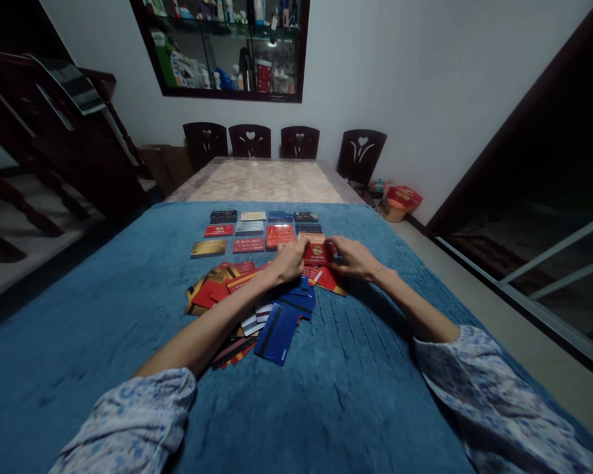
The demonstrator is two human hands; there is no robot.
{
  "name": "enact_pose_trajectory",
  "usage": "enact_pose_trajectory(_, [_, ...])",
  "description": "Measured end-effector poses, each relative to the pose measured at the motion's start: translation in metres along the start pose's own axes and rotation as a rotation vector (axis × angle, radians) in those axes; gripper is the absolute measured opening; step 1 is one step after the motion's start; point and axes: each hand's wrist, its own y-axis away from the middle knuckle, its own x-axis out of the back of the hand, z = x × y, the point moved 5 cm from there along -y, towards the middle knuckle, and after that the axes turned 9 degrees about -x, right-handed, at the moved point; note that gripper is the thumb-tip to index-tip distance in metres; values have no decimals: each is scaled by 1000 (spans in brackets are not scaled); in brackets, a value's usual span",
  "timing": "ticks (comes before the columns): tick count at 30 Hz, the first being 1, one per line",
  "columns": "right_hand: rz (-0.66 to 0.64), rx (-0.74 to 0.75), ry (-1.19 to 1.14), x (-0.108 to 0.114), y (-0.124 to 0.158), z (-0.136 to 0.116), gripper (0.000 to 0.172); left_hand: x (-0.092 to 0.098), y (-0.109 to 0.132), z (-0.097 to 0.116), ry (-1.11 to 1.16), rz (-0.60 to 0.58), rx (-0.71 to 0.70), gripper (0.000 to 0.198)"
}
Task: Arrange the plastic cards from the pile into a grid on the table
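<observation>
Between my two hands is a red card [318, 254] with a gold emblem, possibly with more cards under it. My left hand [290, 259] pinches its left edge, and the fingers of my right hand [352, 257] close on its right edge. Just beyond lie rows of card stacks, among them a gold card [208, 248], a red stack [279, 236] and a dark card [224, 216]. A loose heap of mixed cards spreads under my left forearm, with a blue card [277, 333] nearest me and red cards [327, 280] below my hands. My forearm hides part of the heap.
A blue cloth [128, 303] covers the near part of the table, and its patterned top [271, 181] shows beyond. Several dark chairs [250, 140] stand at the far end. A wall cabinet [232, 92] holds bottles and boxes. Red packaging [404, 196] sits on the floor at right.
</observation>
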Motion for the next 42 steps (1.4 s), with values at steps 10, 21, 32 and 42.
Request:
enact_pose_trajectory(10, [-4, 13, 61, 0, 0, 4, 54, 3, -1, 1, -7, -36, -23, 45])
enact_pose_trajectory(21, [-3, 82, 100, 5, 1, 7, 49, 6, 1, 3, -43, -86, 1, 44])
enact_pose_trajectory(32, [65, 155, 123, 5, 2, 10, 54, 16, 2, 9, -93, -112, -16, 39])
enact_pose_trajectory(42, [45, 190, 84, 8, 3, 3, 51, 22, 7, 9, -157, -133, -45, 26])
